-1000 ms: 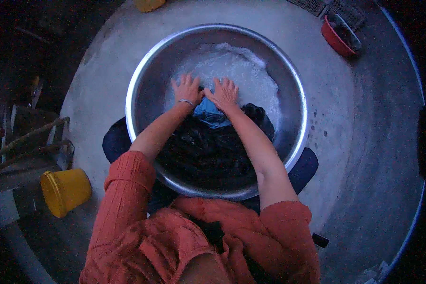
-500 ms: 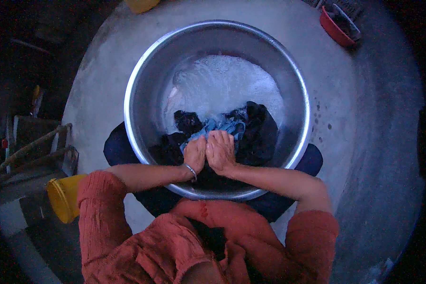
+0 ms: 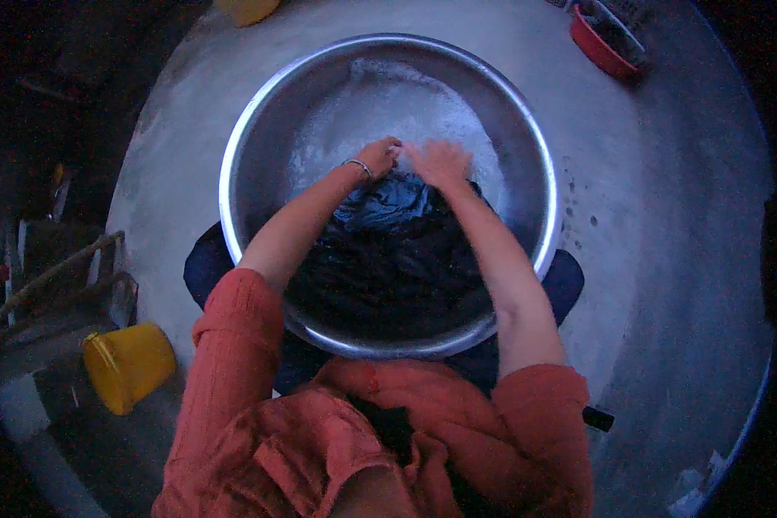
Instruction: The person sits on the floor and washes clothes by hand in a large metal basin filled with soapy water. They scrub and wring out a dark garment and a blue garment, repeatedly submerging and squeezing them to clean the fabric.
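A large round metal basin stands between my knees, with whitish, sudsy water in its far part. Dark wet cloth spreads over the near half, with a blue, shiny-looking patch of cloth at its far edge. Just beyond that patch, my left hand, with a bracelet at the wrist, has its fingers curled together; what is in them I cannot make out. My right hand is beside it, blurred, thumb and fingers apart, over the cloth's far edge. Nothing shows in it.
A yellow bucket lies tipped at the left, near a wooden frame. At the far right is a red basin with something dark inside. Another yellow container shows at the top edge. A small dark object lies beside my right sleeve.
Both hands have moved away from my body, from pressing together on bunched blue cloth to the cloth's far edge, slightly apart. The dark cloth now lies spread wider across the near half.
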A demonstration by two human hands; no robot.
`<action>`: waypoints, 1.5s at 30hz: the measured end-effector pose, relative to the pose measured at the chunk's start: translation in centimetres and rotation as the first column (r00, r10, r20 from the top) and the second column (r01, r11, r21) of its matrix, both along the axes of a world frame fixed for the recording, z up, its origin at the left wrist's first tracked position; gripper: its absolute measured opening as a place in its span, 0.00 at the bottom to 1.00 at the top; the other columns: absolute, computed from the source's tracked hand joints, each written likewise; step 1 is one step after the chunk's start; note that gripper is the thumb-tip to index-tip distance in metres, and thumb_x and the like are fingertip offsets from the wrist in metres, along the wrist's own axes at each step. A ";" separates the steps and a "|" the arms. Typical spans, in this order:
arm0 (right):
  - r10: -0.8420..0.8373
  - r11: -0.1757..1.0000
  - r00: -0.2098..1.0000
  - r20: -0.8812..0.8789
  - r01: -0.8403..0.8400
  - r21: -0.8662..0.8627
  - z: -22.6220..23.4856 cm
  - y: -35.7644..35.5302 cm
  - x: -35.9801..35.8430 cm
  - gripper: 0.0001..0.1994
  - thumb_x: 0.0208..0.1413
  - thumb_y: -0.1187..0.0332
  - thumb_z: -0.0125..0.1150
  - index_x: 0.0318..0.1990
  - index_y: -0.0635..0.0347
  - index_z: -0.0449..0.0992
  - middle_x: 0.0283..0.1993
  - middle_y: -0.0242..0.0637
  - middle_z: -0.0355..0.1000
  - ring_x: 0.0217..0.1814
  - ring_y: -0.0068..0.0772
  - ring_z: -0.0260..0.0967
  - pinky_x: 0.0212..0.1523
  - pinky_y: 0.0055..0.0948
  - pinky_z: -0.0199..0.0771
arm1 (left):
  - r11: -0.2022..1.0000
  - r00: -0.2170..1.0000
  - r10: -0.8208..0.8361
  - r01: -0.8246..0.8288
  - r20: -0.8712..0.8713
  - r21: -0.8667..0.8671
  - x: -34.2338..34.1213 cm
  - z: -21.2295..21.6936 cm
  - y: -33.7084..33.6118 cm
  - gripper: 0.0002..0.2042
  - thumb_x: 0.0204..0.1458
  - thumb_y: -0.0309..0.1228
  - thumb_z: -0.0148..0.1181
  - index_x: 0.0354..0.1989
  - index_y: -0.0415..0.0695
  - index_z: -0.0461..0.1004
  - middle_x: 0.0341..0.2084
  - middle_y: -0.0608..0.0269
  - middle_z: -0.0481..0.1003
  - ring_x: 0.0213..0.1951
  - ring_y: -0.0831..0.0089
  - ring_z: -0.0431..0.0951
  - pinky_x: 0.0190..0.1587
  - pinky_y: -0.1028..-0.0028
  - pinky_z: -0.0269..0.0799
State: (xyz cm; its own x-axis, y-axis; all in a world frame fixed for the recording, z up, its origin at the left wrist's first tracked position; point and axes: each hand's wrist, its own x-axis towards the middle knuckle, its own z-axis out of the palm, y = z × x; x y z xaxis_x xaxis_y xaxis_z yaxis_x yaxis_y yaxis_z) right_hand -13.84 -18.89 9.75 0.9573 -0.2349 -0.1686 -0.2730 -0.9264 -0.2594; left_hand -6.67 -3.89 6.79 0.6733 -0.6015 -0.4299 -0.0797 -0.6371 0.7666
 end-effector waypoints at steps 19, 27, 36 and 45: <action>0.154 0.941 0.905 0.397 -0.256 0.219 -5.1 7.9 -12.1 0.21 0.56 0.58 0.38 0.24 0.63 0.74 0.20 0.50 0.69 0.22 0.48 0.69 0.21 0.45 0.65 | 0.951 0.659 -0.288 0.285 0.695 0.124 -11.3 2.1 4.8 0.11 0.48 0.37 0.45 0.34 0.46 0.69 0.30 0.56 0.72 0.35 0.56 0.69 0.39 0.62 0.61; 0.184 0.977 0.981 0.070 -0.190 0.093 -6.4 -1.1 -2.2 0.22 0.53 0.53 0.41 0.37 0.65 0.71 0.36 0.54 0.69 0.40 0.52 0.66 0.39 0.45 0.65 | 0.965 0.645 -0.261 0.163 0.718 0.204 -2.1 -3.2 -4.4 0.13 0.51 0.38 0.44 0.40 0.46 0.67 0.34 0.50 0.73 0.37 0.52 0.72 0.41 0.60 0.67; -0.433 0.652 0.872 -0.229 0.478 0.588 -3.4 -1.5 -10.1 0.26 0.53 0.50 0.34 0.43 0.66 0.68 0.48 0.57 0.64 0.51 0.58 0.58 0.50 0.44 0.58 | 0.859 0.847 -0.497 0.450 0.187 0.245 -6.3 1.2 -5.0 0.35 0.51 0.60 0.26 0.34 0.41 0.73 0.31 0.46 0.73 0.36 0.47 0.70 0.41 0.58 0.63; -0.105 0.944 0.957 0.269 0.010 0.331 -0.8 11.4 -11.8 0.18 0.55 0.57 0.40 0.29 0.64 0.69 0.23 0.49 0.67 0.28 0.52 0.66 0.27 0.47 0.64 | 0.895 0.649 -0.410 0.422 0.641 0.145 -9.1 2.6 7.2 0.08 0.51 0.34 0.44 0.28 0.43 0.67 0.19 0.52 0.71 0.25 0.55 0.71 0.31 0.62 0.63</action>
State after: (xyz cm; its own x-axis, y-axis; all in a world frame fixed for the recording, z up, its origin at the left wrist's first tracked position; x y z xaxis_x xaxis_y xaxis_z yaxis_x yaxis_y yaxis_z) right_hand -25.59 -7.50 8.91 0.9627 -0.2692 0.0278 -0.1959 -0.7639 -0.6149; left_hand -15.80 3.32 9.41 0.4551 -0.8902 0.0206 -0.8059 -0.4019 0.4347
